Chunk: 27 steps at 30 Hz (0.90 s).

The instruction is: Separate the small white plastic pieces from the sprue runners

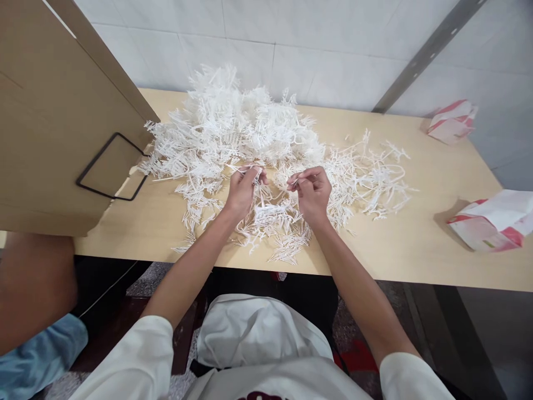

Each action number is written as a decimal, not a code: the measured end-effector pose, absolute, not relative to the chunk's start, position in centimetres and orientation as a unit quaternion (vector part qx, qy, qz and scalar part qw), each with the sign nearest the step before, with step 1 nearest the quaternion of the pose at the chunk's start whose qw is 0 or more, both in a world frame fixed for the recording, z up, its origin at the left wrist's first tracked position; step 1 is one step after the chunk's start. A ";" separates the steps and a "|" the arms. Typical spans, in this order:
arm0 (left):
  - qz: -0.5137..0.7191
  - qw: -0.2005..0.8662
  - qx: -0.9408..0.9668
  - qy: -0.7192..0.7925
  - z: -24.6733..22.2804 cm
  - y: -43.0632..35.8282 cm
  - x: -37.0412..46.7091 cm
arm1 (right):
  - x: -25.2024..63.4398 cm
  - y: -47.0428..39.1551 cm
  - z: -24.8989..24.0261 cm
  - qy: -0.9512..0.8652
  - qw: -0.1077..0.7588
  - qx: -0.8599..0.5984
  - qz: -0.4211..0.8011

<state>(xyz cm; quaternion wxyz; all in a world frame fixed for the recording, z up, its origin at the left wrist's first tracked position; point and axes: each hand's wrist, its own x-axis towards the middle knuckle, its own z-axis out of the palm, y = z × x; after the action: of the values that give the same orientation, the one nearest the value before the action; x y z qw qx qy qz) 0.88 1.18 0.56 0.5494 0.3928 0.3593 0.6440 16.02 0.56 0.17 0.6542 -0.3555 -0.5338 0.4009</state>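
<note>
A big heap of thin white branched plastic pieces lies on the light wooden table, spreading toward its front edge. My left hand is closed on a white branched piece, whose thin ends stick out around the fingers. To its right, my right hand is pinched, thumb against fingers, at a small thin piece too small to make out well. The hands are apart, both over the near part of the heap. Looser, longer white branches lie right of my right hand.
A large cardboard box stands at the left, a black wire frame against it. Two red-and-white packets sit at the right. Behind is a tiled wall with a metal strip. Another person's arm shows at lower left.
</note>
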 end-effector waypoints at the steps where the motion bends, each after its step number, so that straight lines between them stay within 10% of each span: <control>1: 0.640 0.549 0.402 0.357 0.6 1.4 0.7 | 16.2 0.7 0.3 -0.527 0.660 -0.360 0.397; 14: 0.542 0.518 0.551 0.366 0.3 0.8 0.7 | 15.9 0.2 0.4 -0.692 0.440 -0.421 0.386; 27: 0.571 0.559 0.467 0.378 0.5 1.6 -0.2 | 16.6 -0.1 1.1 -0.775 0.398 -0.418 0.258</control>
<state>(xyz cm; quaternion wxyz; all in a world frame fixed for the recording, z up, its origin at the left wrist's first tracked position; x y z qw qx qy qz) -0.23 1.61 0.47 0.5592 0.4669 0.3783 0.5711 16.63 -0.14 1.08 0.3976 -0.4184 -0.7747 0.2584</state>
